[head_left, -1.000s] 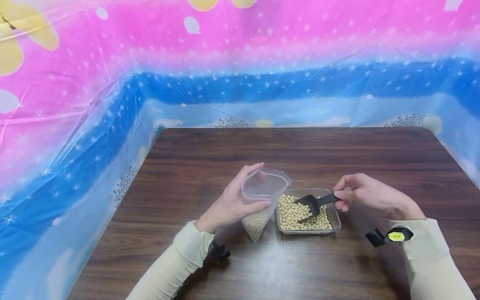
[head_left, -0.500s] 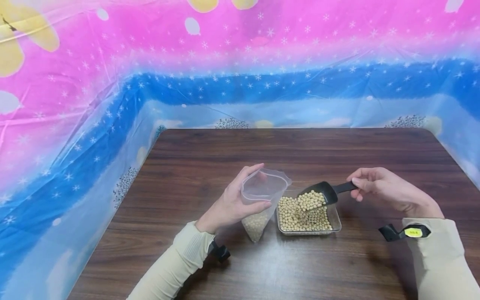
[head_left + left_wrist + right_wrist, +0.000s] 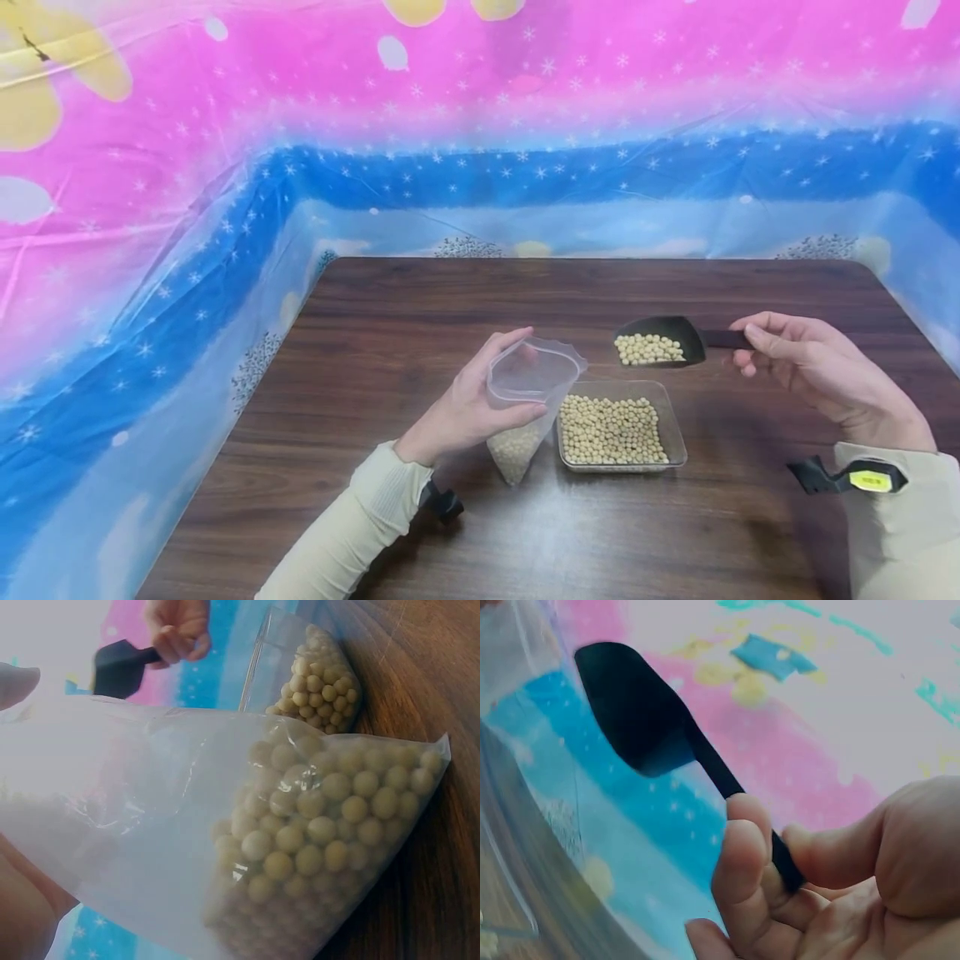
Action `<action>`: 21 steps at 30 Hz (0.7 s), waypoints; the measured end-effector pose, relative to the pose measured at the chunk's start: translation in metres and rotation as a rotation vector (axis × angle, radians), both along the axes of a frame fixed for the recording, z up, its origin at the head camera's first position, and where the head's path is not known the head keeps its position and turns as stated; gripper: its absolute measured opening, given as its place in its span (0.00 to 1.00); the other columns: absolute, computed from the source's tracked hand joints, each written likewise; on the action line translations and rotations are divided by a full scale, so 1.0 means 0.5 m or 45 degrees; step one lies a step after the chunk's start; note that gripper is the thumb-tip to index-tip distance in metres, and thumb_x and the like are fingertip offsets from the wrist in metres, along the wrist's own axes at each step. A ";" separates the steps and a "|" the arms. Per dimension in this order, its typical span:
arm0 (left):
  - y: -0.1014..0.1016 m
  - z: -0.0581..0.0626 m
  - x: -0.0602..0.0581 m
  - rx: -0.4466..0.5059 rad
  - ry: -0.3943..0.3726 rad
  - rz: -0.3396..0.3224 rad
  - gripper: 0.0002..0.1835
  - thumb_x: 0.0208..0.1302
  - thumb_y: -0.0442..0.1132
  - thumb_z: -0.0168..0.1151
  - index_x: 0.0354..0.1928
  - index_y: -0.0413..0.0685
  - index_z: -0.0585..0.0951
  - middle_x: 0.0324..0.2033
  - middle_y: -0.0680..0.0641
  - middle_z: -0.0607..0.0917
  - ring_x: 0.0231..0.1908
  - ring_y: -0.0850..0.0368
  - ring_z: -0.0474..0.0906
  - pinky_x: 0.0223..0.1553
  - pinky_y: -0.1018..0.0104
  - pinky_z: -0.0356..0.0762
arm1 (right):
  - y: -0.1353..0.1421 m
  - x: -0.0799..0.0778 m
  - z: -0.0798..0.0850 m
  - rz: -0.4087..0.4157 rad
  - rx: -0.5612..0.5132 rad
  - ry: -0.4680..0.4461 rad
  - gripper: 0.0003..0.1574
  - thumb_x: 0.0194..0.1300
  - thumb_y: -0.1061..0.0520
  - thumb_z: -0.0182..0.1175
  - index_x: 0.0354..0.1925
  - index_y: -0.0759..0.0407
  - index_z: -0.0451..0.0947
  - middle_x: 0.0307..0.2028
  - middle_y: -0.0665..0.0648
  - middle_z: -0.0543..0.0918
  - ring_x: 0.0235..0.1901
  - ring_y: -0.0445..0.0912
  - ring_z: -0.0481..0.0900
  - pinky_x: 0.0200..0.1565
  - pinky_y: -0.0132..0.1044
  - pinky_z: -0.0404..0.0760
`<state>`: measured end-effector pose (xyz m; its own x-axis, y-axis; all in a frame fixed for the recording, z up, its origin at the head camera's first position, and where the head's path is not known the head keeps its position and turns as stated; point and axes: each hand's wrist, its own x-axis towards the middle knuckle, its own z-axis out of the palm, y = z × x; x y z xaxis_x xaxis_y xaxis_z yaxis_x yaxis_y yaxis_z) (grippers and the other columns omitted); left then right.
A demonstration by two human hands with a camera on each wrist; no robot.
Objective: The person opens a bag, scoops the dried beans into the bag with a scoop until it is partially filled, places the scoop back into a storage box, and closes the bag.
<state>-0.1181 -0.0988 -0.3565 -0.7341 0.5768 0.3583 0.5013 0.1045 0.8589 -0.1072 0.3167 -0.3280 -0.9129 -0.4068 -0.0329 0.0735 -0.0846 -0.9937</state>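
My left hand [image 3: 472, 404] holds a clear plastic bag [image 3: 551, 392] near its top, thumb and fingers spread around the gaping mouth. Round pale beans [image 3: 330, 817] fill the bag's lower part, and its bottom corner reaches down by the tabletop. Pinched by its handle in my right hand [image 3: 825, 367] is a black scoop [image 3: 693, 343], raised above the far side of a clear tub. A small heap of beans [image 3: 648, 349] lies in the scoop. The right wrist view shows the scoop's dark underside, with thumb and fingers closed on the handle.
The clear rectangular tub [image 3: 678, 454] stands just right of the bag, partly filled with the same beans [image 3: 611, 429]. Both sit on a dark wood table [image 3: 420, 300]. A pink and blue patterned cloth [image 3: 465, 175] hangs behind and at the sides.
The scoop has come up out of the beans in the tub, loaded, and has moved up and to the right with my right hand. My left hand and the bag have stayed in place.
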 end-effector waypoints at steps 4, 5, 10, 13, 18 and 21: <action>0.001 0.001 0.002 0.004 0.000 -0.001 0.45 0.55 0.36 0.73 0.72 0.60 0.60 0.57 0.48 0.73 0.52 0.49 0.76 0.52 0.58 0.79 | -0.024 0.011 0.020 -0.025 -0.132 0.021 0.13 0.77 0.63 0.42 0.53 0.64 0.70 0.34 0.57 0.84 0.36 0.45 0.82 0.43 0.34 0.82; 0.001 0.001 0.002 0.004 -0.002 0.001 0.45 0.55 0.36 0.73 0.72 0.60 0.60 0.57 0.49 0.73 0.52 0.50 0.76 0.52 0.58 0.79 | -0.032 0.013 0.025 -0.036 -0.157 0.023 0.13 0.77 0.63 0.42 0.53 0.64 0.71 0.35 0.58 0.84 0.36 0.46 0.83 0.43 0.34 0.82; 0.001 0.002 0.003 0.008 -0.002 0.004 0.45 0.55 0.36 0.73 0.72 0.61 0.60 0.57 0.49 0.73 0.52 0.50 0.76 0.52 0.57 0.79 | -0.077 0.022 0.055 -0.045 -0.219 0.062 0.15 0.76 0.65 0.43 0.54 0.63 0.73 0.37 0.59 0.85 0.39 0.47 0.84 0.47 0.36 0.81; 0.002 0.002 0.002 0.006 -0.007 0.002 0.45 0.55 0.36 0.73 0.72 0.61 0.60 0.57 0.50 0.73 0.51 0.49 0.76 0.52 0.56 0.79 | -0.100 0.030 0.070 -0.039 -0.233 0.078 0.15 0.76 0.65 0.43 0.54 0.63 0.73 0.37 0.59 0.85 0.39 0.48 0.84 0.49 0.36 0.81; 0.002 0.002 0.001 -0.004 -0.013 0.006 0.45 0.55 0.37 0.73 0.72 0.62 0.59 0.57 0.51 0.73 0.51 0.51 0.76 0.53 0.54 0.77 | -0.138 0.043 0.091 -0.115 -0.127 0.085 0.13 0.76 0.62 0.47 0.54 0.61 0.74 0.36 0.57 0.86 0.37 0.46 0.84 0.48 0.34 0.81; 0.001 0.003 0.001 -0.008 -0.017 0.007 0.45 0.56 0.38 0.73 0.72 0.61 0.60 0.57 0.52 0.73 0.53 0.53 0.74 0.56 0.53 0.75 | -0.158 0.052 0.102 -0.163 0.020 0.119 0.14 0.75 0.59 0.50 0.55 0.59 0.73 0.36 0.57 0.86 0.37 0.45 0.84 0.47 0.33 0.80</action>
